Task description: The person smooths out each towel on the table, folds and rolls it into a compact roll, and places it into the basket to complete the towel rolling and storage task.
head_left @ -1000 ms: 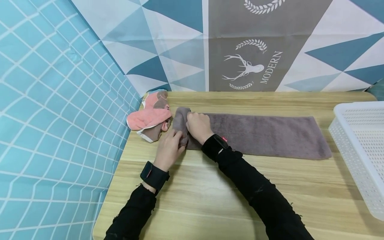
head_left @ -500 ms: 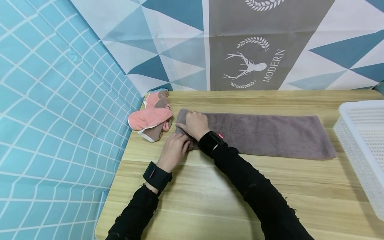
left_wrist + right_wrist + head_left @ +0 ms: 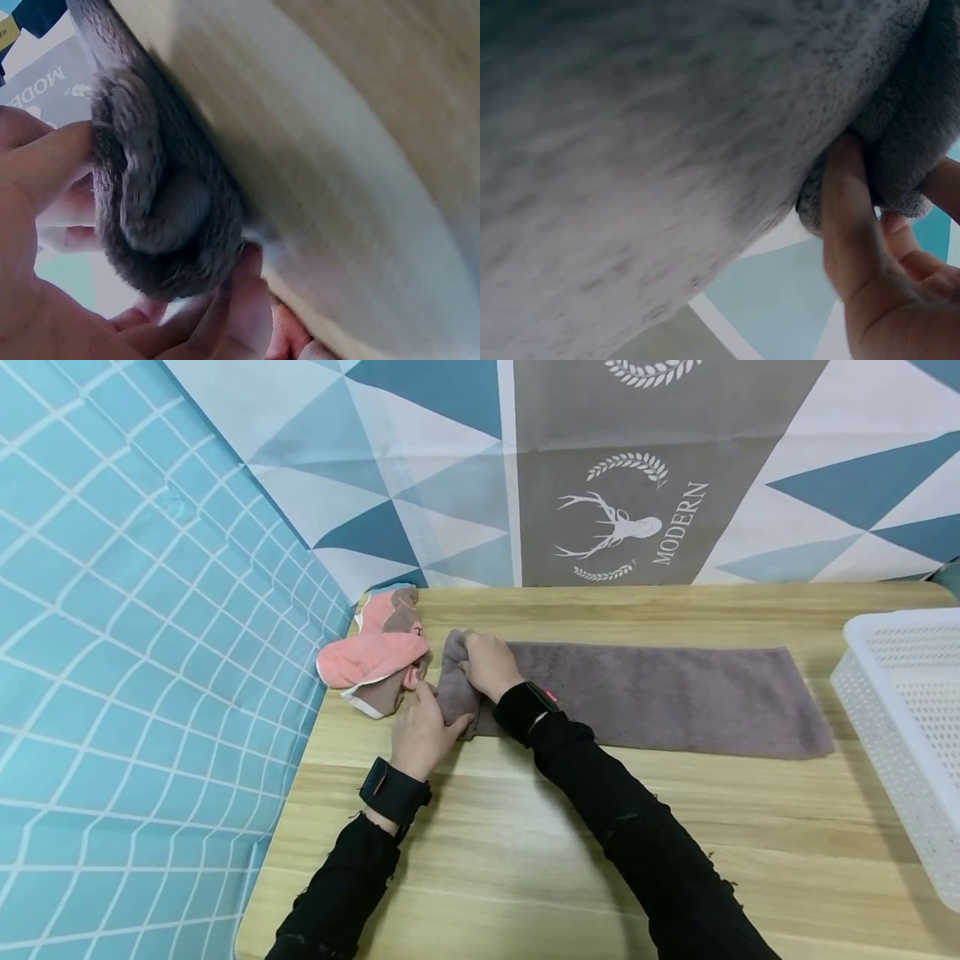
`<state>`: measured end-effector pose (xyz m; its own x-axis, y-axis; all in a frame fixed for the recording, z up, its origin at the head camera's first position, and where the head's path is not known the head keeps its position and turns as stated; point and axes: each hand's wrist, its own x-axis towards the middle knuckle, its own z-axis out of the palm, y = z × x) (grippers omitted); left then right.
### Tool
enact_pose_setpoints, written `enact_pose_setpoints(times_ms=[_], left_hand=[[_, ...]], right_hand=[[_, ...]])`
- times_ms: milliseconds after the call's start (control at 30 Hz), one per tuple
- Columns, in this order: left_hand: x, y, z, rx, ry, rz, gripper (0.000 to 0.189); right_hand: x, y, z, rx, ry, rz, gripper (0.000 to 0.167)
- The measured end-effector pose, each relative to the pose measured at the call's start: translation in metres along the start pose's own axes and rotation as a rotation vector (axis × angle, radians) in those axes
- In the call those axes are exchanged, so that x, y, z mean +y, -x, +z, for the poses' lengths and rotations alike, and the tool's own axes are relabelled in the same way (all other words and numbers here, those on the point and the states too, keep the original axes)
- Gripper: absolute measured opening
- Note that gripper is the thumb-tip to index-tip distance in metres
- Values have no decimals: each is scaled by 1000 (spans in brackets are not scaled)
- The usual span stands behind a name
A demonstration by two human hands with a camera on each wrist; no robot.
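Note:
A long grey-brown towel (image 3: 675, 700) lies flat across the table, its left end rolled into a short thick roll. My left hand (image 3: 418, 733) grips the near end of that roll, thumb on one side and fingers curled beneath it. The left wrist view looks straight into the coiled end of the towel (image 3: 112, 217). Toward the far end, my right hand (image 3: 491, 665) holds the roll between thumb and fingers. Up close in the right wrist view, the fingers (image 3: 847, 217) press in beside the roll. A small red tag (image 3: 552, 696) shows by the right wrist.
A crumpled pink and brown cloth (image 3: 375, 658) lies left of the roll, close to the left hand. At the right stands a white plastic basket (image 3: 873, 710). A blue gridded sheet (image 3: 150, 693) rises along the left side of the wooden table (image 3: 510, 852).
Both hands have shifted their grip on the roll. The left hand drew back, then its fingers spread around the near end. The right thumb moved in against the roll. The flat part stays put.

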<state>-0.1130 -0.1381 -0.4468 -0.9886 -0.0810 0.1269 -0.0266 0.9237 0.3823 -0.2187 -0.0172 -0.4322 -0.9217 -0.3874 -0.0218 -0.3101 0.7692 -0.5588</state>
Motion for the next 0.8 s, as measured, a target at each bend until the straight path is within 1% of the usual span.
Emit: enact_pose_setpoints(times_ms=[67,133,200,300,333,400,467,567,633,700,800], left_hand=[[-1,0,-1,-37,55,-27,64],[-2,-1,-1,-57,107,-31,61],[-2,-2,-2,-49,138,-4,58],[-1,-4,-3,-13,110,59,51],[-1,-4,-2,5,88,84,49],[-2,-4,-1,44,30,139,46],[-1,-3,1,72,-12,192,44],[2,-2,4,94,-56,266,43],[5,-1,5,89,-67,302,44],[8,1,5,80,-74,339,43],[14,2,4,46,-43,382,37]], right_hand=[[3,2,-2,-13,-41,-5,39],[5,4,-4,-22,-82,-12,40],[8,6,-5,-25,-116,-21,40],[12,8,-9,-10,-158,-28,43],[13,8,-10,-7,-151,-33,43],[16,9,-11,-4,-115,-36,49],[18,10,-13,-1,-45,-35,53],[21,12,-16,23,72,-26,56],[23,12,-18,54,138,-17,56],[24,13,-19,88,171,-12,54],[28,14,-21,109,183,-20,47]])
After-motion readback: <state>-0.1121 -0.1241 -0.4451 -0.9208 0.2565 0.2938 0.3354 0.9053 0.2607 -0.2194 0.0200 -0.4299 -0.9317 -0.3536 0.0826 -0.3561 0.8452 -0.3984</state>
